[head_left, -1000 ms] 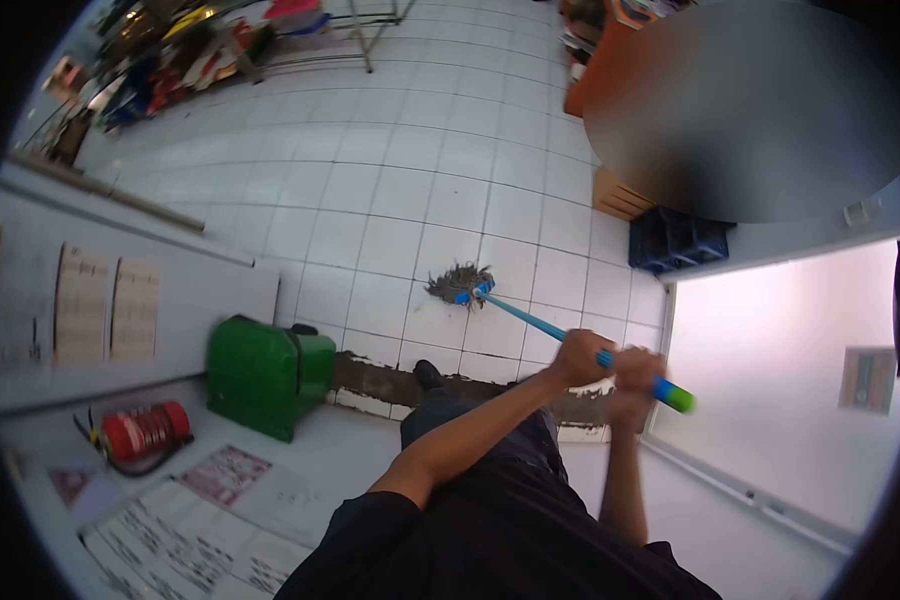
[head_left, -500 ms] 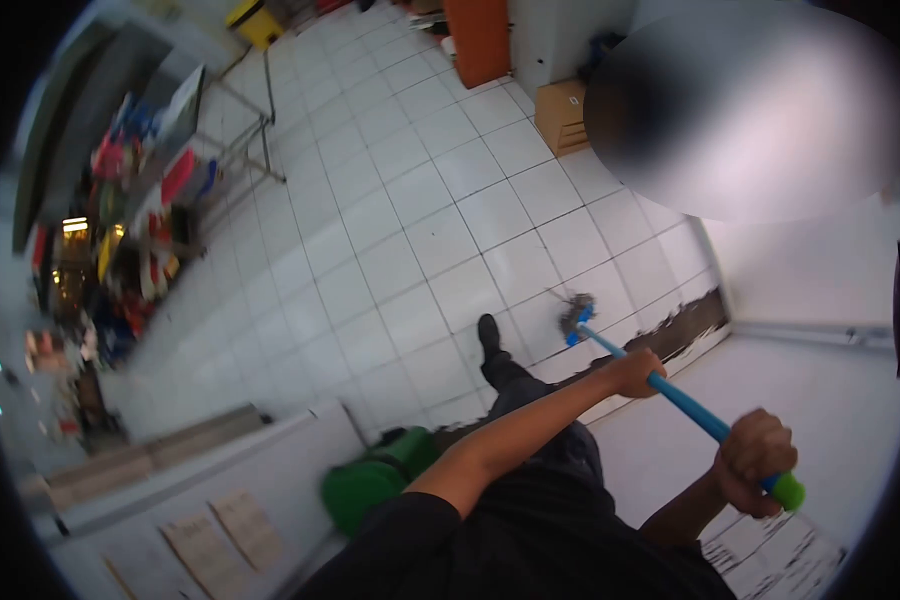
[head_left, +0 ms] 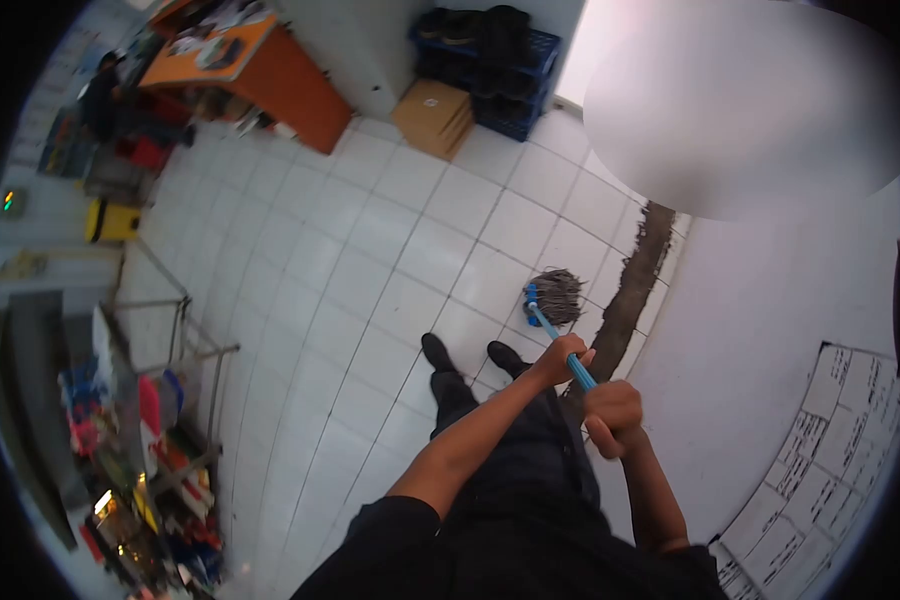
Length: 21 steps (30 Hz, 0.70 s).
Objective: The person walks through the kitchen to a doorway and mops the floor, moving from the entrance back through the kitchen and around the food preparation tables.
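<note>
A mop [head_left: 560, 298] rests its grey string head on the white tiles, with a blue clamp at the base of its blue handle. Lower on the handle, my left hand [head_left: 566, 360] has its fingers wrapped round the pole. My right hand [head_left: 613, 414] is closed round the upper end, nearer my body, and covers the tip. The mop head lies just beyond my feet, left of a dark bare strip [head_left: 634, 285] where tiles are absent. My black shoes [head_left: 436, 352] stand on the tiles left of the mop.
A cardboard box [head_left: 434, 116] and a blue rack with dark shoes [head_left: 510, 80] stand against the far wall. An orange desk [head_left: 290, 90] is at upper left, with a person [head_left: 100, 98] beyond it. Cluttered shelving [head_left: 160, 440] lines the left side; a white wall is at right.
My view has turned right, bringing the rack, desk and person into sight. The mop head has swung round toward the bare strip, its strings now spread. Both hands keep hold of the handle.
</note>
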### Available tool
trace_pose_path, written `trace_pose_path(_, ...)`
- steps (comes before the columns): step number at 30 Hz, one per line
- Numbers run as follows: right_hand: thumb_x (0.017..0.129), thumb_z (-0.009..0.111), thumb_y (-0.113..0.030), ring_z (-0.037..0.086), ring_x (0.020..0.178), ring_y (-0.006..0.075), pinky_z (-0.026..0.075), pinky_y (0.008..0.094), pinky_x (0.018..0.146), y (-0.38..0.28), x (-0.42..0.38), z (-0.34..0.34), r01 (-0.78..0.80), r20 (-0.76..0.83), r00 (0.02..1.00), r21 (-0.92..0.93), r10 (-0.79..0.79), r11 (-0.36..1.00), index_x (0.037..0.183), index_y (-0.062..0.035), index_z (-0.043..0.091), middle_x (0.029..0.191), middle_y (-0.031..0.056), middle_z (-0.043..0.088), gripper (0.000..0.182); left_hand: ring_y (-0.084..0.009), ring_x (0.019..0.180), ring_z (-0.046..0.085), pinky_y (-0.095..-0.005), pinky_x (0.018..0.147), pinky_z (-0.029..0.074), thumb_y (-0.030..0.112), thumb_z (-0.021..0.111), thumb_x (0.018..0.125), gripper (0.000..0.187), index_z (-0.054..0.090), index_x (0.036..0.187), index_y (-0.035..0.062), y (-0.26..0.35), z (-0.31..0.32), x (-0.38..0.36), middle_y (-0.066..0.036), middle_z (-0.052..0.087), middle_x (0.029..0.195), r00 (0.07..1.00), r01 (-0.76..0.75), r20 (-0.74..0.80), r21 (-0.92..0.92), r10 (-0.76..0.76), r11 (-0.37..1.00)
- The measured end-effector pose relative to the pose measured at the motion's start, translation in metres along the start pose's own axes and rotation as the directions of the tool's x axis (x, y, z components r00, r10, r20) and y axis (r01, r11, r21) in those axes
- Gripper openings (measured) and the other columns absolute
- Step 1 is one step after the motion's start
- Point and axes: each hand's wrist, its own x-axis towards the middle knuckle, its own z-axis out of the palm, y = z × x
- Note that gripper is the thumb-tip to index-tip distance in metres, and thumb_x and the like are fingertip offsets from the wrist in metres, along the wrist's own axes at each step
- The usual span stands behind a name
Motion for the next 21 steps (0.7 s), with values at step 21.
trace_pose_path(21,0.100,0.039,-0.039,0.023,0.047,0.0124,0.025,0.0279,0.045,0.118,-0.126,0.163,-0.136,-0.830,0.394,0.372,0.395,0.918,0.064,-0.0147,0.024,0.054,-0.0014,0.024,0.046,-0.0277,0.056,0.063,-0.0400,0.052,0.050,0.031,0.067,0.066,0.014,0.063,0.062,0.0182,-0.232,-0.145,-0.104,-0.006,0.062,0.059,0.927,-0.104,0.373,0.348,-0.036,0.932)
